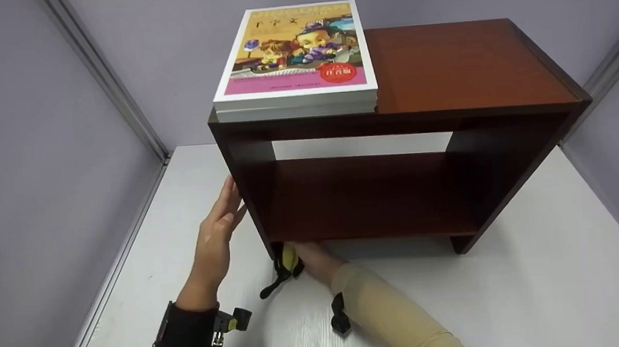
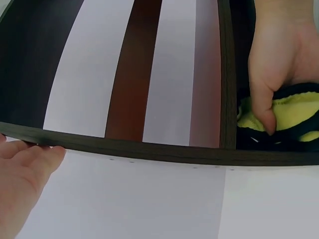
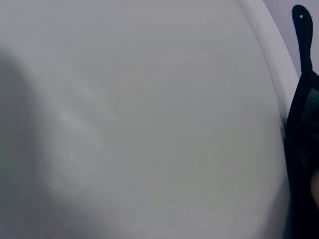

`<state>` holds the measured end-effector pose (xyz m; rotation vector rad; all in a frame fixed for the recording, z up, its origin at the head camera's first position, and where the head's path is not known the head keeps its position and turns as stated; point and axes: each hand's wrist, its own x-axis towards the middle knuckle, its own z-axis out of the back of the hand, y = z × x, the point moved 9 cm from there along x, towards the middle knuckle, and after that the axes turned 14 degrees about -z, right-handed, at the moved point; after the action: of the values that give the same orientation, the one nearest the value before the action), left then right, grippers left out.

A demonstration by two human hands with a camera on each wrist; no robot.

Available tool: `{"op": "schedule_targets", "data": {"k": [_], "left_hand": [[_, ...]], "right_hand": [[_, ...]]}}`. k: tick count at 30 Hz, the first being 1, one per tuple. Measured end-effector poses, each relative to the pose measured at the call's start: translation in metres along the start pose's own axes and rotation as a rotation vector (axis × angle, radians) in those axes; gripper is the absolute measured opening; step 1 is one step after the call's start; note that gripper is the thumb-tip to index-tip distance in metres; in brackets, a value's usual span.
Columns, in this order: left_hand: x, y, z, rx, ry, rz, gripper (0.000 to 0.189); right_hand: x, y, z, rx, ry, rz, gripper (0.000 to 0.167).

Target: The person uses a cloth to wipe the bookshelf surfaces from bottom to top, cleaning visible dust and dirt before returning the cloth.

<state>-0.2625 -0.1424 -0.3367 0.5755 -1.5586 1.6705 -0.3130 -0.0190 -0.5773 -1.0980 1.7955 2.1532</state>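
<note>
A dark brown wooden shelf unit (image 1: 471, 69) stands on the white table, with its open front facing me. My left hand (image 1: 216, 240) touches the outer left side of the unit, fingers straight; its fingertips lie along the panel's edge in the left wrist view. Low at the front left corner, my right hand (image 1: 315, 257) grips a black and yellow item (image 1: 289, 256) with a black strap. In the left wrist view the right thumb presses on the yellow part (image 2: 294, 110). The black strap (image 3: 302, 35) shows a small hole in the right wrist view. What kind of item it is, I cannot tell.
A stack of books (image 1: 290, 60) with a colourful cartoon cover lies on the left part of the unit's top. Grey-lilac panels (image 1: 43, 176) with metal edge rails enclose the white table (image 1: 555, 254) at the back and sides.
</note>
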Motion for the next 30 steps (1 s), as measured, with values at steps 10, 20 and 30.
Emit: {"op": "schedule_targets", "data": {"k": [10,20,30], "left_hand": [[0.002,-0.001,0.002,-0.005,0.018,-0.02,0.052],[0.0,-0.001,0.002,-0.001,0.007,-0.02,0.051],[0.001,-0.001,-0.001,-0.001,0.021,-0.011,0.051]], "right_hand": [[0.002,-0.002,-0.011,0.111,-0.008,0.015,0.043],[-0.015,0.004,-0.023,0.085,-0.014,0.223,0.032],[-0.007,0.005,-0.018,0.17,-0.076,0.16,0.025]]}}
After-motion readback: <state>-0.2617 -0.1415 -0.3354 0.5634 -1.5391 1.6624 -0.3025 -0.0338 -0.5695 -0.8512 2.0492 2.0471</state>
